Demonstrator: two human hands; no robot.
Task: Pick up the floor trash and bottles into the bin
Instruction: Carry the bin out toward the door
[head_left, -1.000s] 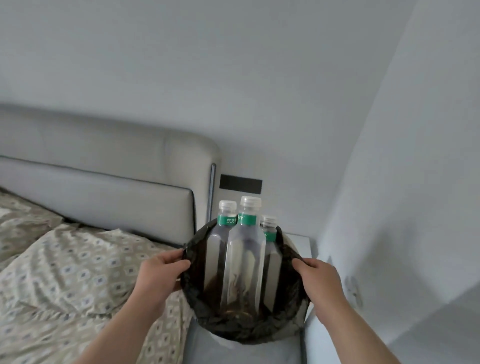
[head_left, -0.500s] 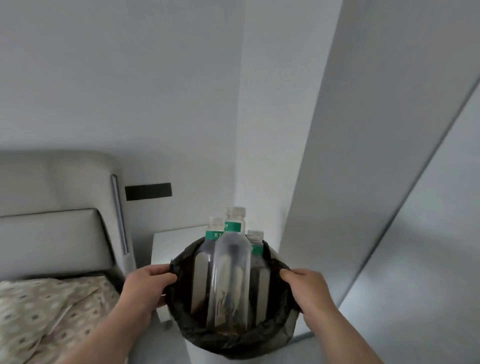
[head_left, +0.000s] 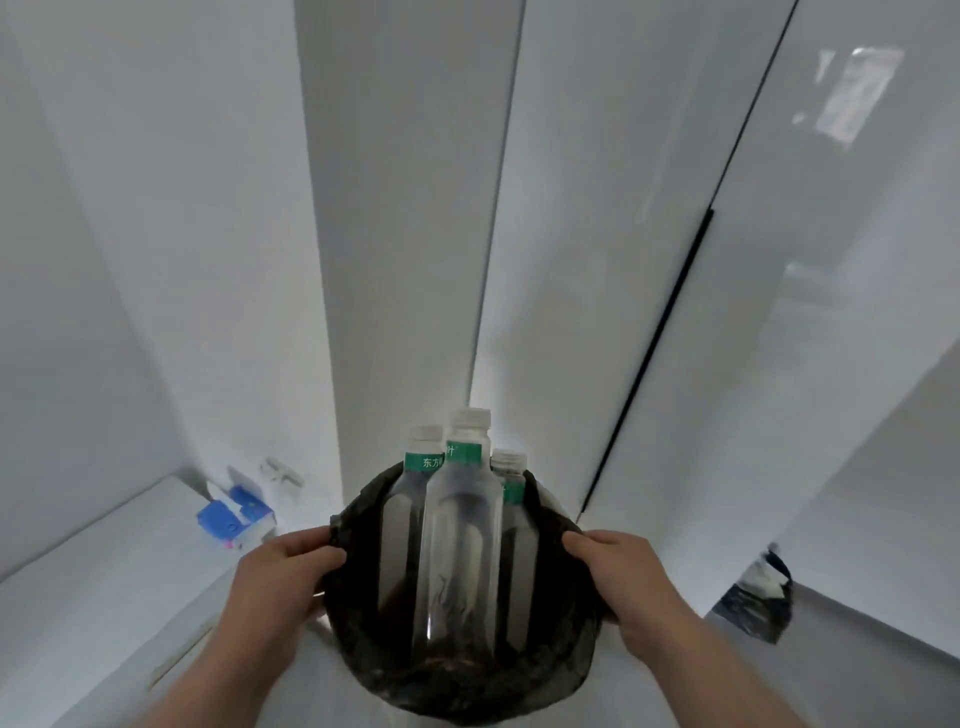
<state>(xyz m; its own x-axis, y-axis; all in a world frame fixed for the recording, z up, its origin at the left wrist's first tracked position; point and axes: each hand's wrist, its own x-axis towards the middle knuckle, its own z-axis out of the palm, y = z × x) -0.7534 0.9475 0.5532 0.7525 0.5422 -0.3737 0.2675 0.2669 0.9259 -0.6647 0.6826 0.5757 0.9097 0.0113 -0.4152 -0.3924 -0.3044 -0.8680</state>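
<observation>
Bed gone from view; bin base cut off.

Three upright bottles crowd the bin opening.

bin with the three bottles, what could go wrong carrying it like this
1. The three bottles stand upright with their necks above the bin rim, so a tilt might tip one out.
2. The left hand and right hand have their grip on the black liner edge, which could slip or tear.
3. The bin hides the floor ahead, so tripping is possible.
</observation>
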